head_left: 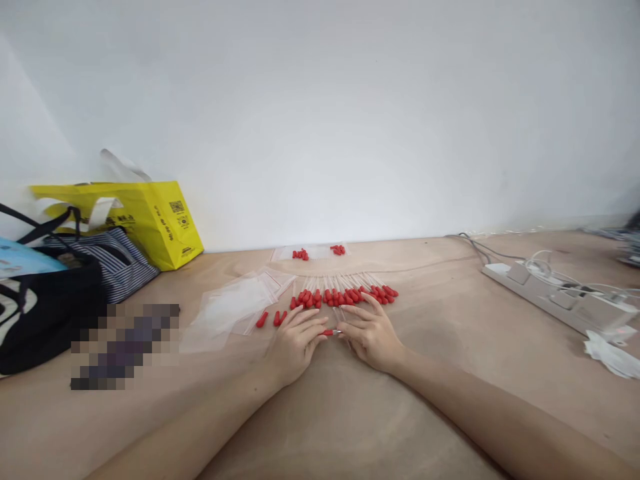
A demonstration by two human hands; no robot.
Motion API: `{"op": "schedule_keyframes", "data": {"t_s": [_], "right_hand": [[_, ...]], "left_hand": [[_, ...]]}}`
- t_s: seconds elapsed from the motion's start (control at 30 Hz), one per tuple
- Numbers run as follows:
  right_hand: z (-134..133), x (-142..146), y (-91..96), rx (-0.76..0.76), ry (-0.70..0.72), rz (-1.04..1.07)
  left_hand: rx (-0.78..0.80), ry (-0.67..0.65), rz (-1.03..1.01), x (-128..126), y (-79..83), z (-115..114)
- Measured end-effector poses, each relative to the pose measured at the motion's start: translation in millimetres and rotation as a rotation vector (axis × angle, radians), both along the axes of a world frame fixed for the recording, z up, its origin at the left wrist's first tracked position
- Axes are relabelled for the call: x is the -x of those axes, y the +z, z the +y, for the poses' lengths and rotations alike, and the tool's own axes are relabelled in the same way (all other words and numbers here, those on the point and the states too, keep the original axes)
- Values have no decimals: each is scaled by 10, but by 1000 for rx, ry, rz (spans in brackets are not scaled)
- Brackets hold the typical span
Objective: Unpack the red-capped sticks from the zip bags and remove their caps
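Note:
My left hand (pixel 296 341) pinches a red rubber dropper bulb (pixel 328 332) between thumb and fingers. Facing it, my right hand (pixel 374 333) closes on a thin clear dropper tube (pixel 339 331), whose end meets the bulb's mouth; how far it is inserted I cannot tell. Just beyond my fingers lies a row of droppers (pixel 345 297), red bulbs towards me and clear tubes pointing to the wall. A few loose red bulbs (pixel 261 320) rest left of my left hand, beside a spread of clear zip bags (pixel 225 307). Some clear tubes show between my hands, partly covered by the fingers.
Near the wall lie clear bags with red-bulbed droppers (pixel 301 255). A yellow shopping bag (pixel 170 223), a striped pouch (pixel 125 263) and a black bag (pixel 50 313) stand left. To the right are a power strip (pixel 530 293) with chargers and cables, and a crumpled tissue (pixel 613 353).

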State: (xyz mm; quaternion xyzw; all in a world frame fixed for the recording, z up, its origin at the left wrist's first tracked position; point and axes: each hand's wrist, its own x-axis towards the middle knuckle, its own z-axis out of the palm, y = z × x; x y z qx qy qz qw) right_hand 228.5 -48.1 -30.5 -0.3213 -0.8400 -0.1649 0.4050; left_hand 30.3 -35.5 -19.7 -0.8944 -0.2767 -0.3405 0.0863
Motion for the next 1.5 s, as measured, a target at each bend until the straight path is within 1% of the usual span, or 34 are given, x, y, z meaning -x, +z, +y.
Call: {"op": "schedule_keyframes", "data": {"t_s": [0.17, 0.47, 0.67, 1.0, 1.3, 1.4, 1.5], "right_hand": [[-7, -1, -3, -28, -8, -1], [-15, 1, -18, -20, -18, -16], [-30, 7, -3, -24, -9, -5], [-23, 11, -14, -15, 2, 15], [-22, 15, -18, -7, -21, -7], [-21, -8, -24, 6, -26, 20], [-19, -42, -21, 47, -88, 57]], "left_hand": [[60, 9, 28, 8, 12, -9], [156, -18, 30, 6, 2, -20], [210, -14, 37, 14, 10, -47], [186, -16, 34, 13, 15, -64], [154, -6, 60, 12, 28, -66], [133, -15, 19, 34, 41, -57], [123, 22, -68, 91, 81, -65]]}}
